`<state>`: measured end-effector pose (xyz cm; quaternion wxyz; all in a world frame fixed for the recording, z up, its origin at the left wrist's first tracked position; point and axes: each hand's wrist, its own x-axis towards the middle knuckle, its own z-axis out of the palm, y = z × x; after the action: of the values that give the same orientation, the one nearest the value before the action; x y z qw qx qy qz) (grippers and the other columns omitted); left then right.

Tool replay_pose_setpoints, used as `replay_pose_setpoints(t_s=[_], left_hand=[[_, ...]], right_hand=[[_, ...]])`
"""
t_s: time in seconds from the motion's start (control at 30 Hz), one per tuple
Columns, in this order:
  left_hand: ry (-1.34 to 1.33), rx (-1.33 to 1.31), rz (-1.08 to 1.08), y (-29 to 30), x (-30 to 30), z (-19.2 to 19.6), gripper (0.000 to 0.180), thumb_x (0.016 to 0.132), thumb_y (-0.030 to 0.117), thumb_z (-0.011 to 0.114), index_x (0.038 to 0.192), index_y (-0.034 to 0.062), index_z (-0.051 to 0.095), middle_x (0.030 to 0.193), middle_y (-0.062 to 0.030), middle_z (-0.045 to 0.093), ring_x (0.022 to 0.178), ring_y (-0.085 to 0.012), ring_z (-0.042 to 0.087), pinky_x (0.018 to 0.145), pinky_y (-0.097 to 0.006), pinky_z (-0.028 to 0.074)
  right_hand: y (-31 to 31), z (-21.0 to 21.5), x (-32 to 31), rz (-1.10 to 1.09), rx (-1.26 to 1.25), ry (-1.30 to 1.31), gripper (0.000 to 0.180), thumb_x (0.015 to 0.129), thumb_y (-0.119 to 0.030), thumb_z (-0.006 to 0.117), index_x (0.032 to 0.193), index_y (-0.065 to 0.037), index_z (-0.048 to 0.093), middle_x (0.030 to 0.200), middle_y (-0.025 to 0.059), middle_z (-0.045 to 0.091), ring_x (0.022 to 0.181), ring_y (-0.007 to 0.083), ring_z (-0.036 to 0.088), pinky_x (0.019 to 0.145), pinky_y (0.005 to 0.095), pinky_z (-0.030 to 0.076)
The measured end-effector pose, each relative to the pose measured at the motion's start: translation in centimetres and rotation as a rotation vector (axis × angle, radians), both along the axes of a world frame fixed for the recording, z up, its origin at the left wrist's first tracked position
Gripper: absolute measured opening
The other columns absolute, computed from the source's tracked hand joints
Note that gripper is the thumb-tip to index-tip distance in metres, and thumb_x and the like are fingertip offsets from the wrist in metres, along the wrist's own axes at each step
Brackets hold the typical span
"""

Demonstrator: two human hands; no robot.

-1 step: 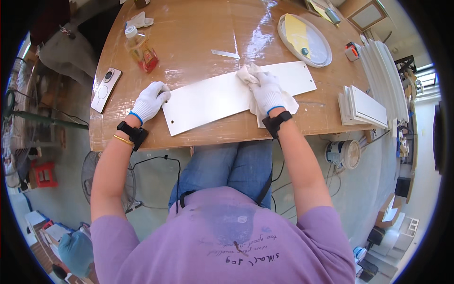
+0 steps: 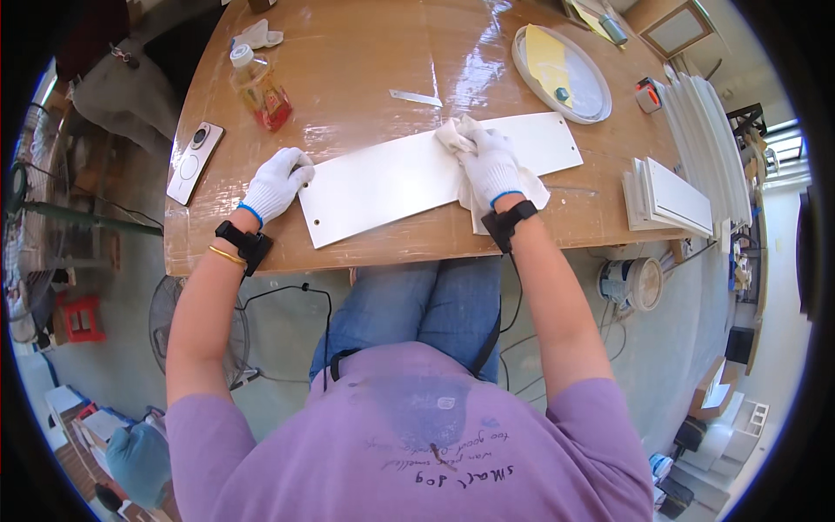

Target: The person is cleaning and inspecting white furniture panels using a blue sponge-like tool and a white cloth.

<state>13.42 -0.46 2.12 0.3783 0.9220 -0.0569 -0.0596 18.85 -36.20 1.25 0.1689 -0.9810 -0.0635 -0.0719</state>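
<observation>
A long white board (image 2: 383, 187) with small holes near its ends lies flat and slightly slanted on the table before me. My left hand (image 2: 277, 183), in a white knit glove, has its fingers curled against the board's left end. Toward the right part of the board, my right hand (image 2: 491, 163), gloved too, presses down a bunched off-white cloth (image 2: 454, 137). Part of that cloth spills past the hand over the board's near edge. The palm hides what lies beneath it.
Brown film covers the table (image 2: 365, 70). On the left are a phone (image 2: 195, 163) and a bottle of red liquid (image 2: 261, 91). Beyond the board lies a thin metal blade (image 2: 415, 98); a round white lid (image 2: 591, 91) sits far right. Stacked white boards (image 2: 670, 196) stand at the right edge.
</observation>
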Motion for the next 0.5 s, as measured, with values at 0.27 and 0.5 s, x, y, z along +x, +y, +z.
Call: replay_pose_setpoints(t_s=[0.27,0.5], left_hand=[[-0.003,0.0,0.013,0.1,0.0,-0.3,0.012,0.089,0.017,0.058,0.091,0.0055,0.06,0.088,-0.0118,0.059,0.082,-0.0255,0.059,0.078,-0.033,0.048],[-0.02,-0.009,0.0,0.1,0.3,-0.5,0.013,0.09,0.015,0.059,0.094,0.0027,0.059,0.084,-0.0098,0.059,0.078,-0.0192,0.058,0.075,-0.031,0.048]], right_hand=[[4.8,2.9,2.8,0.102,-0.027,0.274,0.059,0.063,-0.041,0.077,0.11,-0.009,0.063,0.111,0.018,0.063,0.107,0.0344,0.057,0.095,0.0397,0.045],[3.5,1.8,4.9,0.151,0.059,0.416,0.065,0.057,-0.042,0.081,0.11,-0.008,0.063,0.109,0.0175,0.066,0.104,0.0328,0.062,0.091,0.0386,0.049]])
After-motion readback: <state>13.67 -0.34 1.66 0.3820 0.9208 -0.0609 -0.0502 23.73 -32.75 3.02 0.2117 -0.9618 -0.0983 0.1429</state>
